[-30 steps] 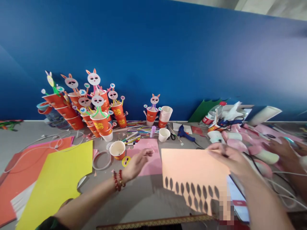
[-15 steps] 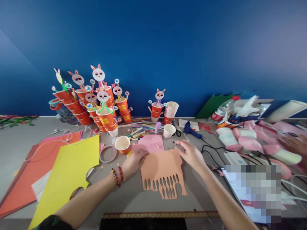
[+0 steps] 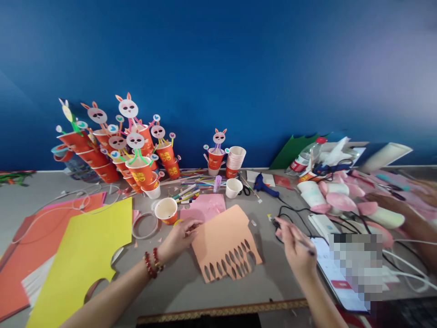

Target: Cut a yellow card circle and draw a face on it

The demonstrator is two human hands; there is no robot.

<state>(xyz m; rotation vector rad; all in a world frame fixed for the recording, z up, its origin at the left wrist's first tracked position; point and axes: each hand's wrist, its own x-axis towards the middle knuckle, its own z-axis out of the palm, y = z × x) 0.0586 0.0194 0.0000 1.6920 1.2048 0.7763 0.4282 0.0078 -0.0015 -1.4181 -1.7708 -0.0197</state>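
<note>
An orange paper (image 3: 221,237) with rows of leaf-shaped holes along its lower part lies on the grey table. My left hand (image 3: 180,237), with red bead bracelets at the wrist, pinches its upper left edge. To the right of the paper my right hand (image 3: 295,243) is raised over the table, fingers closed round a dark pen. Behind the paper lies a pink sheet (image 3: 205,206). An open paper cup (image 3: 166,210) and a roll of tape (image 3: 145,226) stand left of it.
Red cups with rabbit faces (image 3: 141,175) stand at the back left. Yellow paper (image 3: 82,255) lies left. A blue glue gun (image 3: 265,186), a bottle (image 3: 307,157), a phone (image 3: 336,273), cables and pink-white rolls (image 3: 341,201) are right. Another person's hand (image 3: 392,205) is at far right.
My right hand has moved right, away from the orange paper, with the pen. The orange paper has turned slightly in my left hand. The view has shifted a little to the right.
</note>
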